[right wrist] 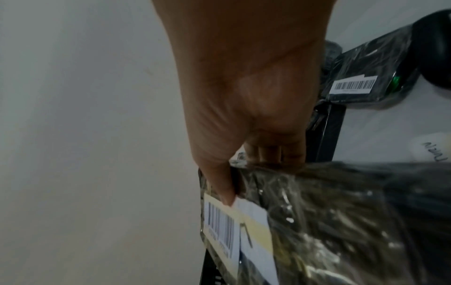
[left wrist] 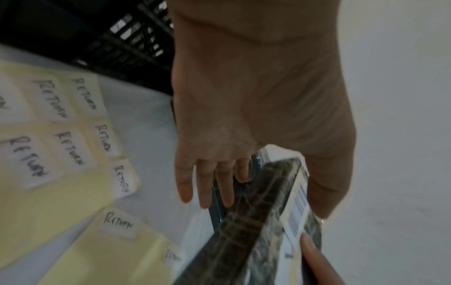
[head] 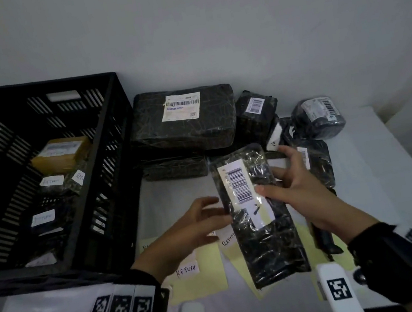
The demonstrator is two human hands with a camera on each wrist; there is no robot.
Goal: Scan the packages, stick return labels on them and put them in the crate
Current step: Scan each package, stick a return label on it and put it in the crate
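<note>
My right hand (head: 270, 175) grips a long black wrapped package (head: 267, 240) above the table, thumb on its front, fingers behind it. The package carries a barcode label (head: 239, 185), with a white sticker (head: 257, 215) just below it. In the right wrist view the right hand's (right wrist: 251, 177) thumb presses beside the barcode on the package (right wrist: 341, 221). My left hand (head: 216, 212) is spread at the package's left edge. The left wrist view shows the left hand (left wrist: 263, 200) with straight fingers, the package (left wrist: 246, 241) between fingers and thumb. The black crate (head: 122, 109) at left holds several packages marked RETURN.
Yellow sheets with white RETURN stickers (head: 187, 269) (left wrist: 70, 148) lie on the table under my hands. More black packages lie behind: a large one (head: 183, 121), a small one (head: 254, 110) and a rounded one (head: 317, 116). A dark elongated object (head: 323, 239) lies under my right forearm.
</note>
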